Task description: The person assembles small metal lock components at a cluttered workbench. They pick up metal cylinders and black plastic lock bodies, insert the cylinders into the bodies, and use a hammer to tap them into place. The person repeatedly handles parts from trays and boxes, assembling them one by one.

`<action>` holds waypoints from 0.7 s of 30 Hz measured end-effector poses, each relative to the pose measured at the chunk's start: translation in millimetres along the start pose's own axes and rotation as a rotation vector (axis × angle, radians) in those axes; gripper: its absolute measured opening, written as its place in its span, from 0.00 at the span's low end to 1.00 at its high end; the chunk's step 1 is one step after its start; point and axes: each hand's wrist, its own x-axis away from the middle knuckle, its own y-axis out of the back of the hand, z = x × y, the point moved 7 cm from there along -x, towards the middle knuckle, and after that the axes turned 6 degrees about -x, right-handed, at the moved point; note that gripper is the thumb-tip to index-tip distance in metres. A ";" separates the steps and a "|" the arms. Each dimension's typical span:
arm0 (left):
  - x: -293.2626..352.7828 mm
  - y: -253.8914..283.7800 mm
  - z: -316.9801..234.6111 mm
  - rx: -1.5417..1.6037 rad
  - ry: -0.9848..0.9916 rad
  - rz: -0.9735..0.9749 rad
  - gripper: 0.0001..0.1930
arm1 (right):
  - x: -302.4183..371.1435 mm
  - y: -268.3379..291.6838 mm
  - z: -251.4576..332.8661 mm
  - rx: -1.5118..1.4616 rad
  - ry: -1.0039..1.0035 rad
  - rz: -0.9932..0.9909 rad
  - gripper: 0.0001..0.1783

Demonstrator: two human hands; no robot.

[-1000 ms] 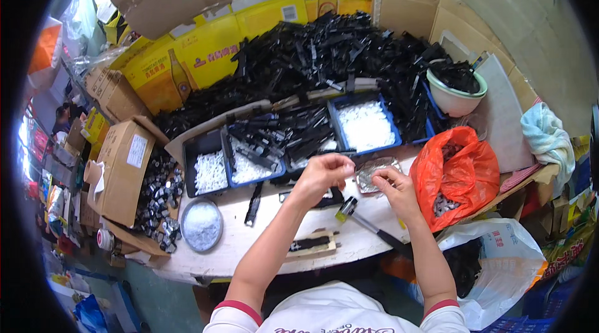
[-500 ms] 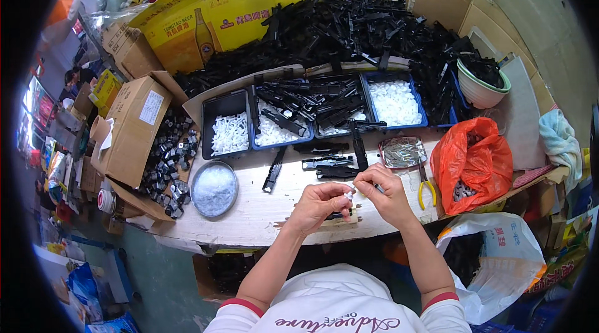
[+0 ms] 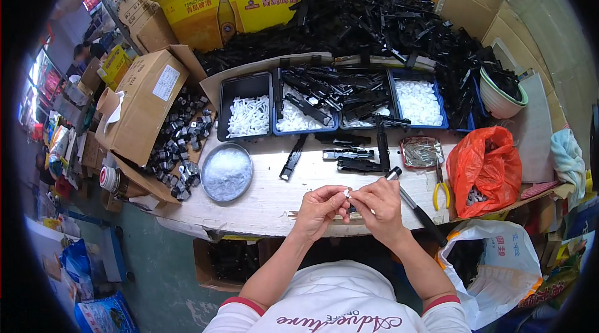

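My left hand (image 3: 320,213) pinches a small white plastic part (image 3: 346,193) between thumb and fingertips above the table's front edge. My right hand (image 3: 379,205) meets it there, its fingers closed and touching the part's right side. Whatever else the right fingers hold is too small or hidden to make out. A hammer-like tool with a grey shaft and black handle (image 3: 427,223) lies slanted beside my right wrist. Just beyond my hands, several black plastic assemblies (image 3: 355,164) lie on the white tabletop (image 3: 274,189); a dark piece shows partly beneath my fingers.
Bins of white parts (image 3: 248,116) and black assemblies stand behind, before a large black heap (image 3: 368,27). On the left are a round dish (image 3: 226,172) and a carton (image 3: 142,111). Pliers (image 3: 441,194), a clear tray of metal pins (image 3: 421,152) and a red bag (image 3: 483,171) sit right.
My hands have come together; the right fingers were apart from the white part before and now touch it. The hammer-like tool has come into sight. The whole view has shifted.
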 end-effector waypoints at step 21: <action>26.0 6.3 -17.0 -1.463 -0.588 -0.175 0.07 | 12.7 -59.9 -22.0 0.171 0.128 0.603 0.04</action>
